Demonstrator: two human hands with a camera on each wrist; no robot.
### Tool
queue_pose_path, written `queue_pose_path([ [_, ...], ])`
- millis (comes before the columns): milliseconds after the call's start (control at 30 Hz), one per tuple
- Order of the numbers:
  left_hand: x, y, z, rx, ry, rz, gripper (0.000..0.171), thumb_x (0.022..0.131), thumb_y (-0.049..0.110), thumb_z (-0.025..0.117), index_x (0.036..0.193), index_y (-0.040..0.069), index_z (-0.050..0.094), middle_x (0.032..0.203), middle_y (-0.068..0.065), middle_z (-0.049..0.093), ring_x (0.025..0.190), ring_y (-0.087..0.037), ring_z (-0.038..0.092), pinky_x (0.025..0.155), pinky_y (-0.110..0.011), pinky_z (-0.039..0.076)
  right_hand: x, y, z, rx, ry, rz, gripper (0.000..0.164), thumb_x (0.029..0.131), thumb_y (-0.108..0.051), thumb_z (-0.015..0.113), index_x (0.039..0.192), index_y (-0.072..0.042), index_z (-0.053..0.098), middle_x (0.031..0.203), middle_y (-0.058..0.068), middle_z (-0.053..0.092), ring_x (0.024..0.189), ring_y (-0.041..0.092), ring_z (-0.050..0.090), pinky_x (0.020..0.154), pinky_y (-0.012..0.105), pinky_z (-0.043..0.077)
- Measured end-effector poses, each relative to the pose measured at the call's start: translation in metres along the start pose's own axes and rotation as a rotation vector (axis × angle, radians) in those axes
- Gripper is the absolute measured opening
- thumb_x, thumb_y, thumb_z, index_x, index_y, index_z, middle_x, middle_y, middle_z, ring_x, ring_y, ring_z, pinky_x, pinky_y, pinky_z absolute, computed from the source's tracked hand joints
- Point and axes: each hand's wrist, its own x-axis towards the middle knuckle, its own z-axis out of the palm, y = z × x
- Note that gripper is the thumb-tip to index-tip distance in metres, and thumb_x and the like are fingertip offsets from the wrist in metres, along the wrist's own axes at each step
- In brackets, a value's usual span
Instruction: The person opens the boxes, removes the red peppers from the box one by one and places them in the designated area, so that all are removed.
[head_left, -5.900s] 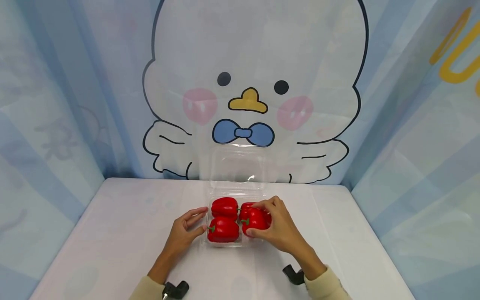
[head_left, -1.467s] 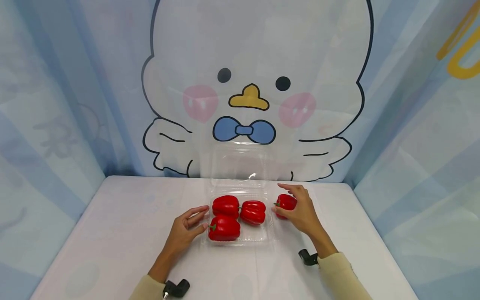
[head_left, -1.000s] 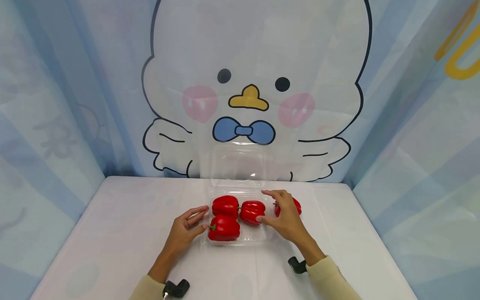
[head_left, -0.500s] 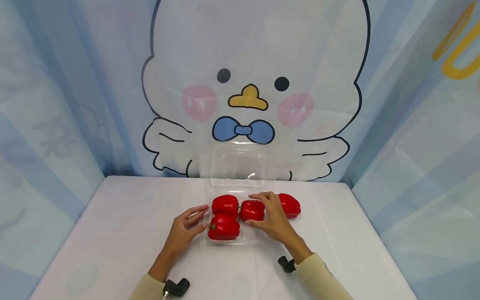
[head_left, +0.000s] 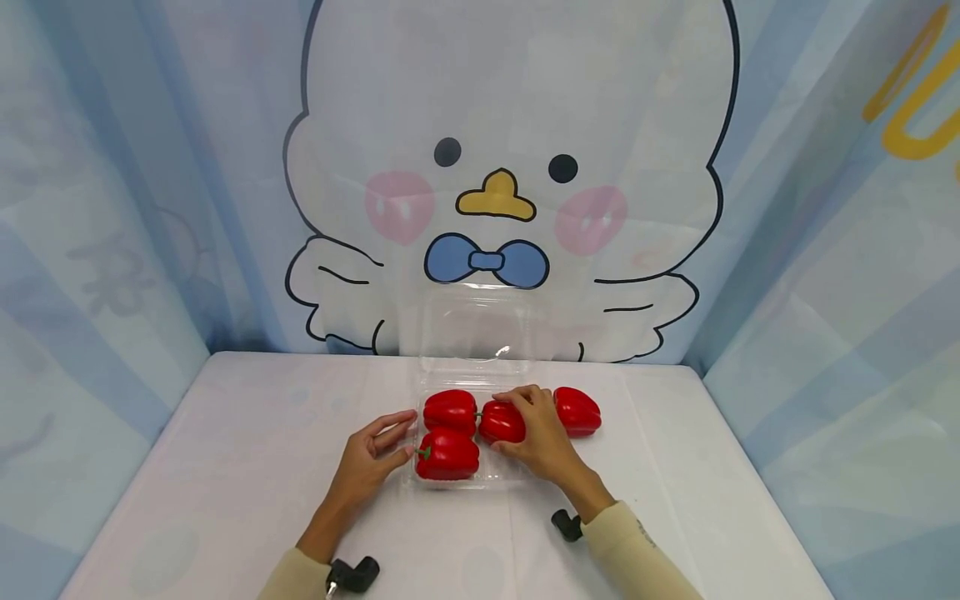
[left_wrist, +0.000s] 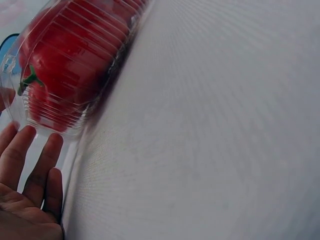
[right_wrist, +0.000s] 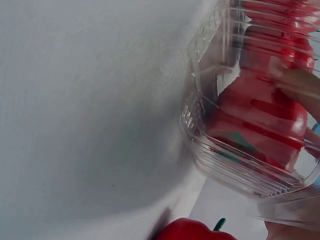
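A clear plastic clamshell box (head_left: 487, 485) sits on the table with its lid (head_left: 480, 325) raised behind it. Inside are three red bell peppers: one at the back left (head_left: 450, 408), one at the front left (head_left: 450, 456), and one at the back right. My right hand (head_left: 551, 446) reaches into the box and grips the back-right pepper (head_left: 498, 422) between thumb and fingers; the right wrist view shows the thumb against it through the clear wall. My left hand (head_left: 363, 467) rests its extended fingertips (left_wrist: 56, 140) at the box's left edge. A fourth red bell pepper (head_left: 579, 412) lies right of the box.
White cloth covers the table (head_left: 225, 467). A curtain printed with a cartoon chick (head_left: 495, 100) hangs close behind the lid, and pale blue curtains (head_left: 847, 333) flank both sides. Black wrist cameras (head_left: 354, 575) jut from the sleeves.
My right hand lifted the front-right bell pepper out, set it on the table right of the box, then came back left and took hold of the back-right pepper. The left hand stayed put.
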Motion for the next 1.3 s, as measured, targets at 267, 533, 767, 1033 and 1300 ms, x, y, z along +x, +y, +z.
queue_pose_path([
  [267,-0.001,0.002,0.001,-0.001,-0.007,0.006,0.055,0.097,0.012,0.078,0.148,0.011,0.060,0.154,-0.011,0.061,0.148,-0.033,0.055,0.108,-0.027,0.055,0.001,0.001,-0.002,-0.036,0.005,-0.043,0.075,0.074,-0.017,0.098,0.141,-0.021,0.066,0.135,0.008,0.061,0.131,0.030,0.053,0.100,0.052,0.063],
  [533,-0.001,0.001,0.001,-0.001,0.003,0.013,0.054,0.096,0.012,0.078,0.148,0.011,0.060,0.154,-0.010,0.062,0.148,-0.032,0.055,0.105,-0.021,0.055,0.000,0.000,-0.003,-0.019,0.002,-0.036,0.074,0.073,-0.016,0.099,0.140,-0.023,0.067,0.133,0.005,0.061,0.130,0.027,0.053,0.099,0.048,0.063],
  [767,0.001,-0.001,0.000,0.000,0.002,-0.001,0.055,0.096,0.014,0.079,0.148,0.014,0.060,0.154,-0.007,0.062,0.148,-0.030,0.055,0.108,-0.024,0.054,-0.002,-0.003,-0.006,-0.011,-0.003,-0.043,0.073,0.073,-0.016,0.099,0.139,-0.023,0.068,0.132,0.005,0.061,0.129,0.028,0.052,0.098,0.048,0.064],
  [1033,0.001,-0.002,0.000,0.013,0.008,0.000,0.056,0.096,0.013,0.079,0.148,0.013,0.060,0.154,-0.008,0.062,0.148,-0.030,0.055,0.108,-0.025,0.055,-0.005,-0.005,-0.010,-0.001,0.016,-0.040,0.074,0.072,-0.016,0.099,0.138,-0.024,0.067,0.133,0.004,0.060,0.132,0.028,0.052,0.096,0.048,0.065],
  [1300,0.001,-0.001,-0.001,0.011,0.004,0.003,0.054,0.096,0.013,0.079,0.147,0.014,0.061,0.154,-0.007,0.062,0.147,-0.030,0.056,0.107,-0.024,0.055,-0.008,-0.010,-0.017,0.028,0.023,-0.020,0.074,0.072,-0.015,0.099,0.138,-0.023,0.067,0.135,0.006,0.059,0.134,0.029,0.051,0.095,0.050,0.065],
])
